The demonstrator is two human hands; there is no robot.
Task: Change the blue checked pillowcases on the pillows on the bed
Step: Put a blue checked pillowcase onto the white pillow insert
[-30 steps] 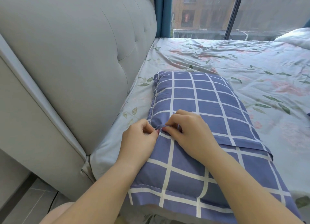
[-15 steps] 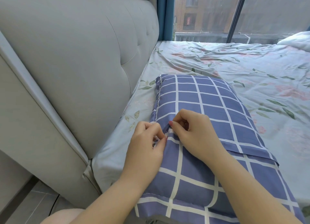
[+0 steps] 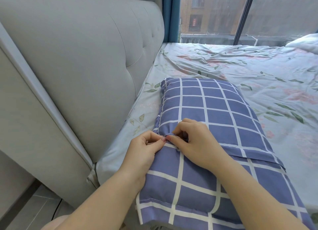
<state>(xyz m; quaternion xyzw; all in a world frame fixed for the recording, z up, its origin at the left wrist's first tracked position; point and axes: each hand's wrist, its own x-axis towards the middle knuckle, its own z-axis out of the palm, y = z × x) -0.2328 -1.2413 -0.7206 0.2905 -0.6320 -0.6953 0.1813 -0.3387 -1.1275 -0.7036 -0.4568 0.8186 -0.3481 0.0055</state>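
Lying lengthwise on the near left part of the bed: pillow (image 3: 215, 112) in blue checked case (image 3: 197, 195), near end at the bed's edge, far end towards the window (image 3: 215, 14), left side near the headboard (image 3: 86, 57) but apart from it. Across the middle of the case, an overlapping flap (image 3: 244, 140), its hem running from the hands out to the right side.

Left hand (image 3: 144, 150) at the pillow's left side, thumb and forefinger pinching a small raised fold of the case at the hem. Right hand (image 3: 197, 143) resting on top of the pillow, fingers curled, pinching the same fold from the right. Fingertips of both hands touching there. Forearms bare, reaching in from the near edge.

Under the pillow, a rumpled pale sheet (image 3: 258, 71) with leaves and pink flowers. At far right, corner of a white pillow (image 3: 304, 42). Blue curtain (image 3: 169, 14) at the window's left. Grey floor (image 3: 34, 204) at near left, below the headboard.
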